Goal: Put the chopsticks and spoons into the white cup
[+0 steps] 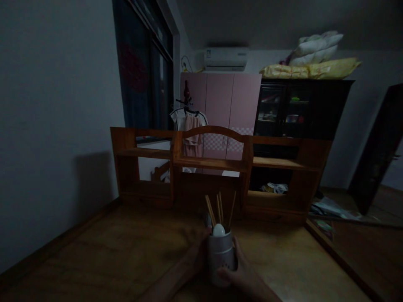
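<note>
Upright near the front of the wooden tabletop is a grey cylindrical utensil holder (221,260). Several thin wooden chopsticks (210,210) stick out of its top, along with a white rounded spoon (218,229). A darker shiny utensil (208,219) shows dimly at its left rim. My right hand (241,268) wraps round the holder's right side, with the thumb across its front. Against its left side is my left hand (201,248), curled and partly in shadow; its far fingers are hidden.
A wooden shelf unit (211,164) with open compartments stands along the tabletop's (132,251) far edge. A wall (63,126) borders the left side. Beyond are a pink wardrobe (218,100), hanging clothes (189,119) and a dark cabinet (321,109). The room is dim.
</note>
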Demonstrator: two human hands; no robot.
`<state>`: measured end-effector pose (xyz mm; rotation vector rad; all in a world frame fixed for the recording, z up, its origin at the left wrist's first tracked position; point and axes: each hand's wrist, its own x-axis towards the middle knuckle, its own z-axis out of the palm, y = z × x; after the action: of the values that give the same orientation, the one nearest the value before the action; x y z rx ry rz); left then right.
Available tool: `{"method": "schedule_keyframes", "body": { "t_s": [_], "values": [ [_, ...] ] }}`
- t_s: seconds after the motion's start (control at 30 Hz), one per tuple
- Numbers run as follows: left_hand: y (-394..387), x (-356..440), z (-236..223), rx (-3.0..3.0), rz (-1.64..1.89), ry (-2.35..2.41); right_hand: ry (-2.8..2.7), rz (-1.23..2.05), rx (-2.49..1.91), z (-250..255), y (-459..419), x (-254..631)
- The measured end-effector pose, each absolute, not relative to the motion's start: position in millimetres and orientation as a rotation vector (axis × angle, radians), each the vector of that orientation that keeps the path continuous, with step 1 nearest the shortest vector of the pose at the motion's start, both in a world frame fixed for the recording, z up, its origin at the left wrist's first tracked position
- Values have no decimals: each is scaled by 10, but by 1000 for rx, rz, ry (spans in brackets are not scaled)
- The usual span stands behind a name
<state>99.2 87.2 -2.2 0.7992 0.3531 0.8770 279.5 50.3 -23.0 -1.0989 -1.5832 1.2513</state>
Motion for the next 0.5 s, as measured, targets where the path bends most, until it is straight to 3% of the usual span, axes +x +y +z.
{"method": "schedule_keyframes", "body": {
  "t_s": [0.5],
  "values": [
    [986, 902, -105, 837, 926, 299, -1278, 1559, -795, -46, 436, 2727]
  ]
}}
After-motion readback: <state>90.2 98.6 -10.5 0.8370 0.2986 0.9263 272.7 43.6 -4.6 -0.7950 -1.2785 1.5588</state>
